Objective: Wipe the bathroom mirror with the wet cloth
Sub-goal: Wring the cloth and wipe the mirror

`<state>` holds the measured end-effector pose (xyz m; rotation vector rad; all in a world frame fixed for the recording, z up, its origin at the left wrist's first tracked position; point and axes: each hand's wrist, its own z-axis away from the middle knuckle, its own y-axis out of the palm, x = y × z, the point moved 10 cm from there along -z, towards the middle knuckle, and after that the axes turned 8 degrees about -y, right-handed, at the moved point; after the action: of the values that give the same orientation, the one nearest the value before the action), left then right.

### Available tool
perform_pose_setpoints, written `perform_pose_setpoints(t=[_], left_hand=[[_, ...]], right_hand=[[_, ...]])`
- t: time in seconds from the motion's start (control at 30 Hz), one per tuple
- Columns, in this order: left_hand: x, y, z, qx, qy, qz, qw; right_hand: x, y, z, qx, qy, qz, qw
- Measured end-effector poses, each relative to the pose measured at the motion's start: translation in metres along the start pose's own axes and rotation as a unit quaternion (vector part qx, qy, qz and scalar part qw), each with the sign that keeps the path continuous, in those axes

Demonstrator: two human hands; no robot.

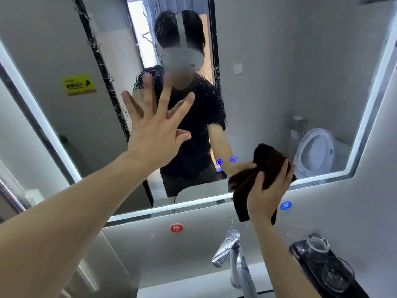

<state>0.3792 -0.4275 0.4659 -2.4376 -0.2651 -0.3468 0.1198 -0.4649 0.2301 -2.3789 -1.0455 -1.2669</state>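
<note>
Two hands up at the mirror (279, 82), well apart. Up and left of the tap (233, 254): left hand (154, 134), fingers straight and spread, palm toward the glass, holding nothing; seemingly pressed flat against it, though actual contact hard to confirm. Up and just right of the tap: right hand (268, 194), fingers curled round the dark cloth (266, 160), bunched against the lower edge of the mirror, with a tail hanging over the wall below.

Judged step: wiping, begun low. To do it well:
- Lift the left hand off, or brace only lightly, to avoid leaving fresh prints.
- Spread the cloth flatter under the palm for wider contact.
- Sweep in overlapping rows from high above the tap downward, taking in the droplets and streaks above and up-left of the tap.
- Go gently over the lit icons above the tap, probably touch controls.
- Keep the hanging tail away from the glassware right of the tap.

Counts, left to right:
- one yellow sign (78, 84), reflected, far up-left of the tap
- one red dot (176, 228), up-left of the tap
- two blue icons (219, 161), above the tap
- one tap
- one cloth
- one blue dot (285, 205), up-right of the tap
- one toilet (315, 151), reflected, farther up-right
- two glasses (316, 247) on one black tray (300, 254), right of the tap
</note>
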Motion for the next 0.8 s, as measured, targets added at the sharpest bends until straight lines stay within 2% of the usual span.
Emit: perform_pose_setpoints(t=[0.2,0.4,0.5,0.63,0.73,0.8], left_hand=[[0.000,-0.001,0.000,-0.002,0.003,0.000,1.000],[-0.002,-0.002,-0.001,-0.002,0.002,0.010,1.000],[-0.002,-0.003,0.000,-0.004,0.004,0.008,1.000],[-0.002,-0.003,0.000,0.003,0.003,0.019,1.000],[-0.002,-0.003,0.001,0.007,0.003,0.025,1.000],[-0.003,-0.006,0.001,-0.001,-0.005,0.043,0.999]], right_hand=[[-0.012,0.008,0.023,-0.013,0.047,-0.016,0.999],[0.017,0.026,0.056,0.014,0.009,0.007,1.000],[0.046,0.055,0.096,0.074,-0.029,0.040,0.996],[0.110,0.114,0.168,0.209,-0.144,0.088,0.963],[0.163,0.153,0.225,0.277,-0.313,0.126,0.900],[0.181,0.172,0.249,0.303,-0.386,0.136,0.861]])
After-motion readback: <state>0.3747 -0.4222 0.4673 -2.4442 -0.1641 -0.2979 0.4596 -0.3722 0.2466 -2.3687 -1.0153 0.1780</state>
